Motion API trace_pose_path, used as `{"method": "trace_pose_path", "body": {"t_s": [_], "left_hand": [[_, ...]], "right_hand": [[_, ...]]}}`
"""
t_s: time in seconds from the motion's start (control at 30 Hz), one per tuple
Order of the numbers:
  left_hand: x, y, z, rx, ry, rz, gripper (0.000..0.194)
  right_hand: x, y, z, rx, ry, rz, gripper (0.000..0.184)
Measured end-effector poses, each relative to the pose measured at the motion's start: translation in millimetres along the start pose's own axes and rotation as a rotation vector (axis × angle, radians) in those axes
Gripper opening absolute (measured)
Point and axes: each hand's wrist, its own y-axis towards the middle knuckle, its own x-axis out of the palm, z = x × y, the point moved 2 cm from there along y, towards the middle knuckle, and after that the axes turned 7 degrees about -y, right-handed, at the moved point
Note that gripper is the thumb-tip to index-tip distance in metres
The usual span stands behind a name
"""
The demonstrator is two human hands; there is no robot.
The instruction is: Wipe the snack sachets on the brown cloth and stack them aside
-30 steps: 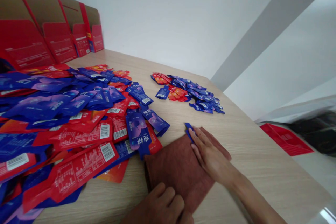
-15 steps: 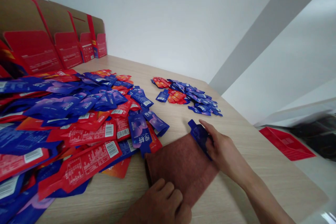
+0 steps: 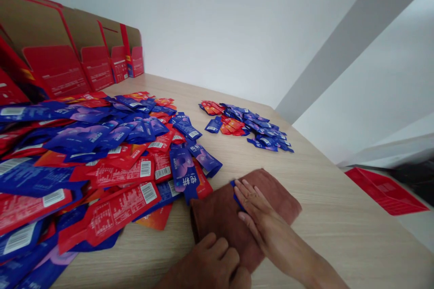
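My right hand [image 3: 258, 222] lies flat with fingers stretched out on a brown cloth [image 3: 280, 195], pressing a small blue sachet [image 3: 234, 193] under the fingertips; only the sachet's edge shows. My left hand [image 3: 210, 263] is curled closed at the cloth's near edge and holds it against the wooden table [image 3: 334, 221]. Just left of the cloth spreads a large heap of red and blue sachets [image 3: 101, 158].
A smaller pile of blue and orange sachets [image 3: 246, 126] lies farther back on the table. Folded red and brown cartons [image 3: 61, 63] lean against the wall at the back left. A flat red carton [image 3: 386, 189] lies on the floor to the right.
My right hand lifted the blue sachet off the cloth's far corner, then brought it back toward me and flattened it onto the middle of the cloth. The left hand stayed put.
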Motion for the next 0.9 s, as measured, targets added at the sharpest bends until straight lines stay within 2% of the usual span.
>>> {"method": "trace_pose_path", "body": {"t_s": [0.13, 0.23, 0.33, 0.47, 0.57, 0.7, 0.83, 0.9], "left_hand": [[-3.8, 3.2, -0.8, -0.019, -0.021, 0.057, 0.03], [-4.5, 3.9, -1.6, -0.016, -0.019, 0.047, 0.028], [-1.9, 1.9, -2.3, 0.009, 0.015, 0.032, 0.028], [3.6, -1.7, -2.0, 0.03, 0.052, 0.018, 0.032], [5.2, -1.8, -1.2, 0.021, 0.052, 0.032, 0.032], [5.6, -0.1, -0.2, 0.033, 0.071, 0.015, 0.032], [9.6, -2.5, -1.1, 0.033, 0.065, -0.007, 0.035], [13.8, -6.0, -2.1, 0.025, 0.047, -0.016, 0.037]], "right_hand": [[5.7, 11.8, 48.3, 0.107, -0.102, 0.07, 0.056], [5.3, 14.6, 74.0, 0.287, -0.266, 0.16, 0.062], [-1.3, 10.1, 82.0, 0.43, -0.377, 0.177, 0.069], [-16.7, 6.5, 82.1, 0.449, -0.287, 0.147, 0.067], [-32.0, 16.1, 78.5, 0.467, -0.213, 0.182, 0.07], [-52.0, 59.8, 55.0, 0.439, -0.065, 0.304, 0.07], [-59.7, 139.4, 13.9, 0.374, 0.124, 0.243, 0.068], [-59.2, 183.4, -6.5, 0.33, 0.139, 0.23, 0.064]]}}
